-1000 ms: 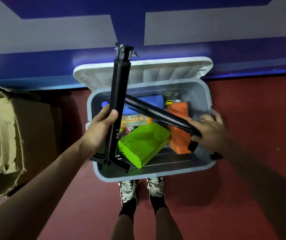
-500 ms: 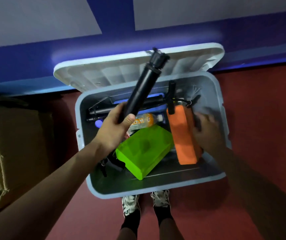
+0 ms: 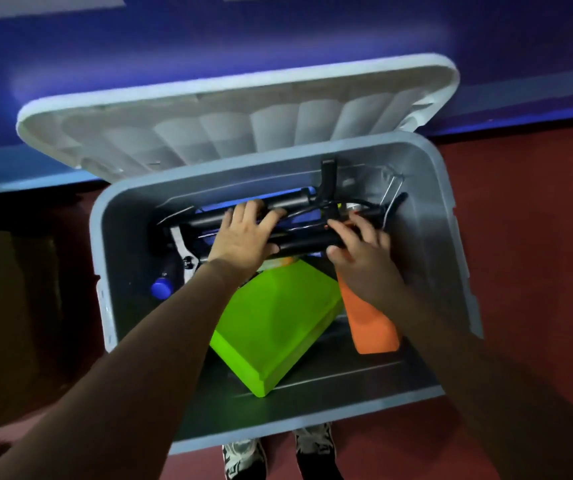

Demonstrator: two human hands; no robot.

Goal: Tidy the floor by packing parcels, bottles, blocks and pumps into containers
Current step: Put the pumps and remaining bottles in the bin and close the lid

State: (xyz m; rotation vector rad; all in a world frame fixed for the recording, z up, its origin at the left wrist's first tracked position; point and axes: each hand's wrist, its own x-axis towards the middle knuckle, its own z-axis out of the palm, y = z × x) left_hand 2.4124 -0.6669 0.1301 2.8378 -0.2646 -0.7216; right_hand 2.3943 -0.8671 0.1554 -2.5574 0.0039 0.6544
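Observation:
An open grey bin (image 3: 102,271) stands on the floor, its white lid (image 3: 243,126) leaning back against the wall. Two black pumps lie side by side across its far end. My left hand (image 3: 243,233) and my right hand (image 3: 361,244) both grip the nearer pump (image 3: 307,241), which lies almost flat. The far pump (image 3: 288,202) rests just behind it, under my left fingertips. In front of the pumps a green block (image 3: 274,323) lies tilted, with an orange block (image 3: 371,327) to its right. A bottle with a blue cap (image 3: 162,289) lies at the left wall.
A blue wall (image 3: 278,46) rises right behind the lid. A cardboard box (image 3: 1,289) sits in shadow to the left of the bin. Red floor (image 3: 537,237) stretches to the right. My shoes (image 3: 243,459) stand at the bin's near edge.
My left hand has swung the pump down from upright to lie flat beside the other pump. My right hand has come off the orange block and taken hold of the pump's right end.

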